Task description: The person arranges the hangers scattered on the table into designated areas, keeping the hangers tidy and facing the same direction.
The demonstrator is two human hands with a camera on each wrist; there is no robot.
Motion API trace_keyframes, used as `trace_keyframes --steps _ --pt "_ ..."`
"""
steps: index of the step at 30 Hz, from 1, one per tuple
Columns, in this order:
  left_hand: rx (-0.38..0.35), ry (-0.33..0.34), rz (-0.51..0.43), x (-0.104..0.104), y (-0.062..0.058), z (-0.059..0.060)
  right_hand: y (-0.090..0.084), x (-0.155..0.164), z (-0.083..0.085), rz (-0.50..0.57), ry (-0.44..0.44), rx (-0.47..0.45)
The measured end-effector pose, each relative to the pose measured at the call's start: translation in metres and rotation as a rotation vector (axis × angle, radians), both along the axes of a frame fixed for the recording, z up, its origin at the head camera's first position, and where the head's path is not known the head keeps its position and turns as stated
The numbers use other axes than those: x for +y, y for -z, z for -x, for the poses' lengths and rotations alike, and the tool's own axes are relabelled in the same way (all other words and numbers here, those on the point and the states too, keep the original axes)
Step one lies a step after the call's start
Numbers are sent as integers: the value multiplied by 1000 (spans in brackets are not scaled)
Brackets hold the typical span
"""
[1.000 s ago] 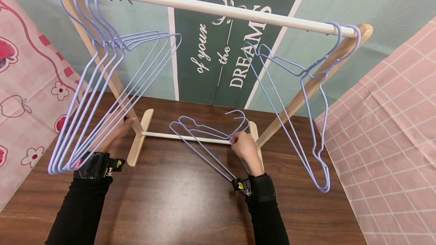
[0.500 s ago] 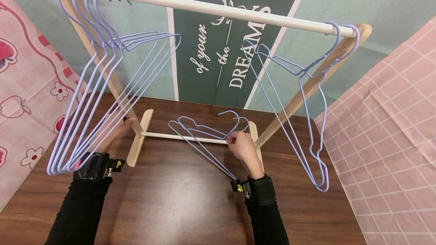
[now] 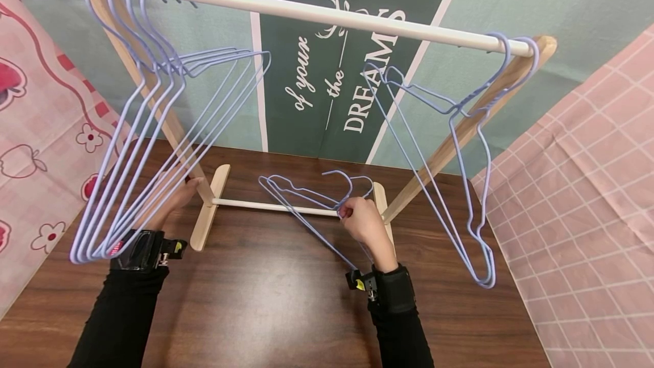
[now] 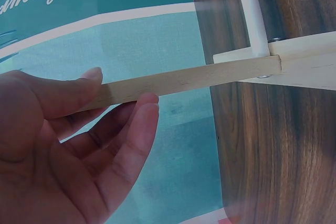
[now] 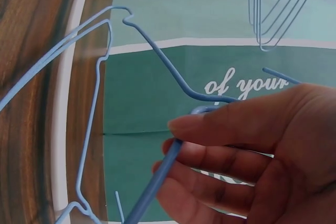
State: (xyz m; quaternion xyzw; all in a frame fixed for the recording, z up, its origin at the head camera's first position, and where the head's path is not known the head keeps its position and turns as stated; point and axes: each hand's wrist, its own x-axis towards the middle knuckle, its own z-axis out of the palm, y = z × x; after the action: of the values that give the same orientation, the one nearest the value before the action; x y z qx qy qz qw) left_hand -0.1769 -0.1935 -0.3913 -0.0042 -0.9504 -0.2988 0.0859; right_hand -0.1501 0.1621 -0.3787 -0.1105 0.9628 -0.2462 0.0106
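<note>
My left hand (image 3: 179,195), partly behind hanging hangers in the head view, pinches the left wooden post (image 4: 184,80) of a clothes rack between thumb and fingers, low down. Above the rack's bottom bar (image 3: 276,206), my right hand (image 3: 361,219) holds a light-blue wire hanger (image 5: 160,51) near its neck, with thumb and curled fingers around the wire. Its hook (image 3: 349,183) points left. A second blue hanger (image 5: 96,87) lies behind it, overlapping it in the head view; whether the two touch I cannot tell.
Several blue hangers (image 3: 181,84) hang at the left end of the white top bar (image 3: 317,13). Two more hangers (image 3: 472,186) hang at its right end. Wooden feet (image 3: 209,209) stand on the brown table (image 3: 265,305), with printed cloths around.
My right hand has shifted slightly left. The held hanger has turned a little, its hook swinging left and its far end drawing closer to the other hanger. My left hand stays put.
</note>
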Motion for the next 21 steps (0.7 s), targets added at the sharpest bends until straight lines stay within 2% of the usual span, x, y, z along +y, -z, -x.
trace_keyframes --steps 4,11,21 --pt "5 -3 -5 0 1 1 -3 0 -1 9 -4 -5" --pt "26 -3 -22 0 3 1 -8 2 -4 33 -33 47" --pt "1 -6 7 0 1 1 -19 4 -6 56 -16 6"
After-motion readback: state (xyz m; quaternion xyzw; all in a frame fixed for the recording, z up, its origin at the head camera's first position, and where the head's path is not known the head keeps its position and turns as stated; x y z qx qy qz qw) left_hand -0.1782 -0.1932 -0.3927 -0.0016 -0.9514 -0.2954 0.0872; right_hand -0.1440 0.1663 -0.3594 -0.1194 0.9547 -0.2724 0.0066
